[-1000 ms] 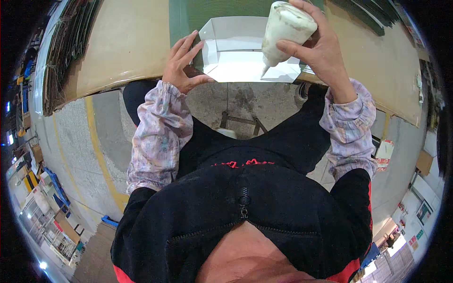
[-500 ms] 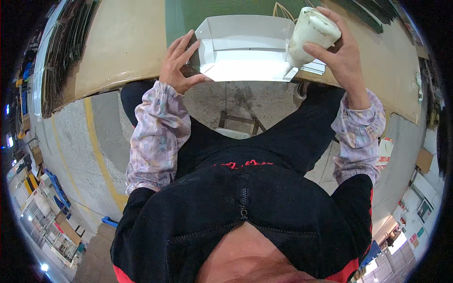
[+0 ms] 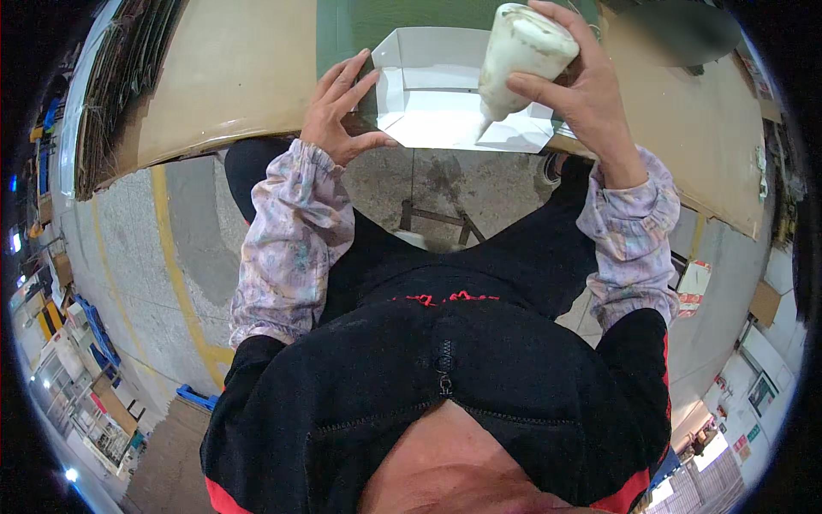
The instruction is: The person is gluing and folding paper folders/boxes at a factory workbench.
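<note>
Behind everything, a green mat (image 3: 368, 21) covers part of the brown table (image 3: 231, 77). Over the white card tray (image 3: 432, 103), the white bottle (image 3: 524, 64) tilts nozzle-down; it looks soft, maybe slippery, best held around its body, where the right hand (image 3: 591, 98) is wrapped. Tray seems light, easily creased; left hand (image 3: 334, 116), fingers spread, touches its left end.

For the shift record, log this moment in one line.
left hand: at left end of white carton | right hand: holding white bottle, nozzle down | carton: open, at table edge

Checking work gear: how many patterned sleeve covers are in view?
2: left sleeve cover below the left hand, right sleeve cover below the right hand in the picture.
</note>
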Tool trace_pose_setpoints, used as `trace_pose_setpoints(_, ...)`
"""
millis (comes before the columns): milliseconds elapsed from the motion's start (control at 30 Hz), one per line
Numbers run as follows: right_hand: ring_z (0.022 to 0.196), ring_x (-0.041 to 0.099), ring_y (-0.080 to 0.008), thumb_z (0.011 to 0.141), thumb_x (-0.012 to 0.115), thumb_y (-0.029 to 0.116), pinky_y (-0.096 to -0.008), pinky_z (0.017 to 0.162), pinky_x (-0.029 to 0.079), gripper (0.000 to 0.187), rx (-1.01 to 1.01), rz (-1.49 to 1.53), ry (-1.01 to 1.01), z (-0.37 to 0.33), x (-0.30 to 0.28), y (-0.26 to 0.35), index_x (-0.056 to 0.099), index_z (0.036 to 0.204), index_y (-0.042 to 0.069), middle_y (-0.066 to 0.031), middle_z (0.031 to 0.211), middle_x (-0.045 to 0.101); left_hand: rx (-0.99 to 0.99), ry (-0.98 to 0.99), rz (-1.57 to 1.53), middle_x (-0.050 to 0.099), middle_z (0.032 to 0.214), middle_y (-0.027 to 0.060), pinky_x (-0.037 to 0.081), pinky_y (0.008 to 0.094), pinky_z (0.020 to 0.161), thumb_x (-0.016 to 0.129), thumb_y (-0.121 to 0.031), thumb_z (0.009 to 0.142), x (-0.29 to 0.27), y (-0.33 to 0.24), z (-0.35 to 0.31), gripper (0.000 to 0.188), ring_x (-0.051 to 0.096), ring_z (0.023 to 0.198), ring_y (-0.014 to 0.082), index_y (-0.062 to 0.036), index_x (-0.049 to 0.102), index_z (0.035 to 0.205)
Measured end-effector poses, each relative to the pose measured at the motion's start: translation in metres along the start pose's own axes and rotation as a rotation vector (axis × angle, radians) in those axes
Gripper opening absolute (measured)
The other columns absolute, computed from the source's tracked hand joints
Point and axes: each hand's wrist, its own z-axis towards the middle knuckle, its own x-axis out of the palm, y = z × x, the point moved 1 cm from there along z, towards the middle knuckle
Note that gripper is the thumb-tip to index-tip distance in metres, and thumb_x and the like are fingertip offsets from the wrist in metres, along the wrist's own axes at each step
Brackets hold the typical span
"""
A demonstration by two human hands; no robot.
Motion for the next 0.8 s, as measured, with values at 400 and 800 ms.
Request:
trace_pose_setpoints(400,0.098,0.062,-0.0175,0.081,0.072,0.033,-0.0312,0.079,0.052,0.057,0.153,-0.015,-0.621,-0.013,-0.158,-0.012,0.050,0.122,0.000,-0.0083,0.111,0.060,0.000,0.003,-0.003,0.037,0.147,0.0118,0.032,0.0479,0.108,0.082,-0.049,0.057,0.014,0.006,-0.003,0.091,0.035,0.132,0.0374,-0.0098,0.051,0.132)
trace_pose_setpoints(800,0.108,0.059,-0.0320,0.064,0.081,0.023,-0.0386,0.092,0.048,0.092,0.268,-0.898,-0.090,-0.094,-0.298,-0.153,0.035,0.140,0.003,-0.0189,0.122,0.058,0.047,0.011,-0.172,0.038,0.142,0.0225,0.025,0.0503,0.110,0.082,-0.045,0.063,0.019,0.025,-0.009,0.086,0.031,0.134,0.0398,-0.0047,0.049,0.132)
